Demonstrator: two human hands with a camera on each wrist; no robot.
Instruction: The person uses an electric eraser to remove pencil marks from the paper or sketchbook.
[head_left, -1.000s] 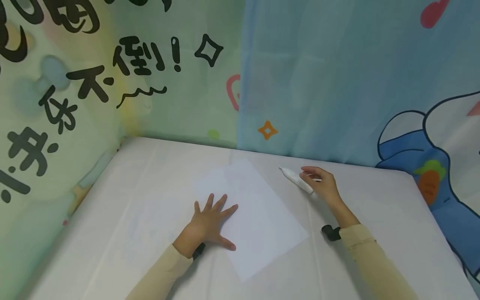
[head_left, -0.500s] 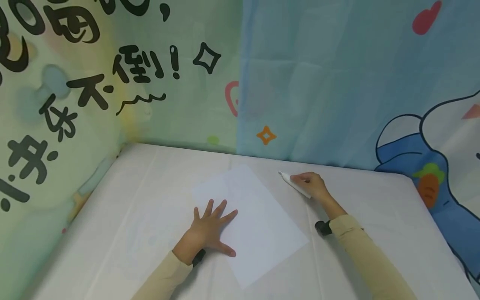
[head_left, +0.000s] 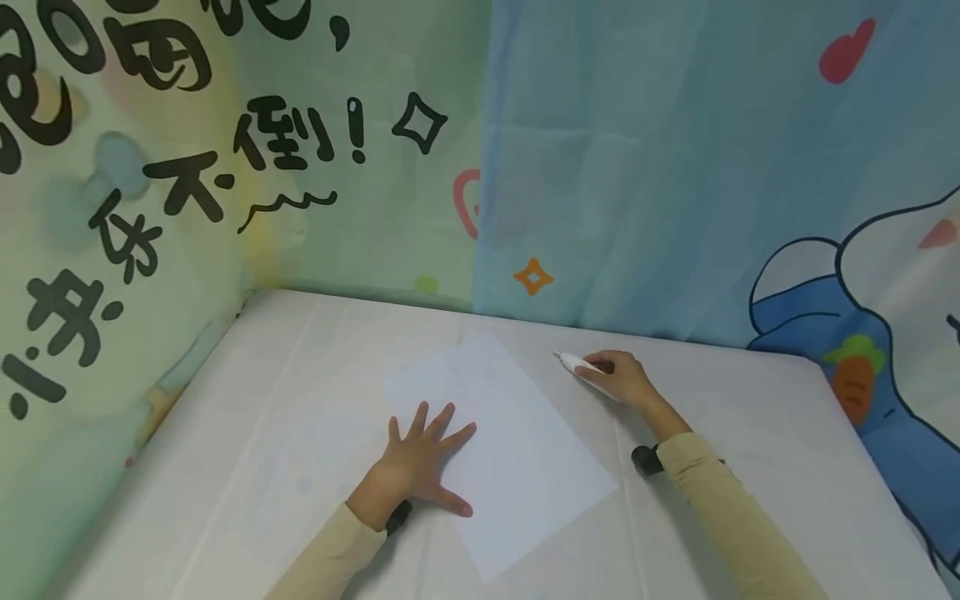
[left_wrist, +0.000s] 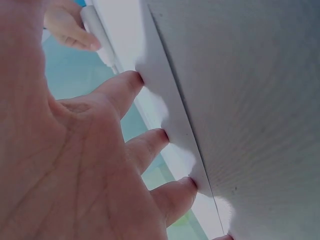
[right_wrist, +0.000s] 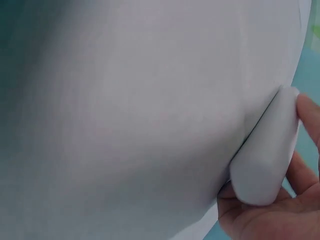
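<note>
A sheet of white paper lies turned at an angle on the white-covered table. My left hand rests on its left part with the fingers spread; in the left wrist view the fingertips press down near the paper's edge. To the right of the sheet, my right hand grips a thick white pen-shaped tool with a narrow tip that points to the far left. The right wrist view shows the blunt back end of this tool between thumb and fingers, close to the tabletop.
The white table cover reaches back to a printed cloth backdrop along the rear and left. Dark wrist cameras sit under both wrists, such as the right one's camera.
My right hand has come down onto the white pen-shaped tool and now grips it; the tool's tip has shifted slightly. The left hand has stayed on the paper.
</note>
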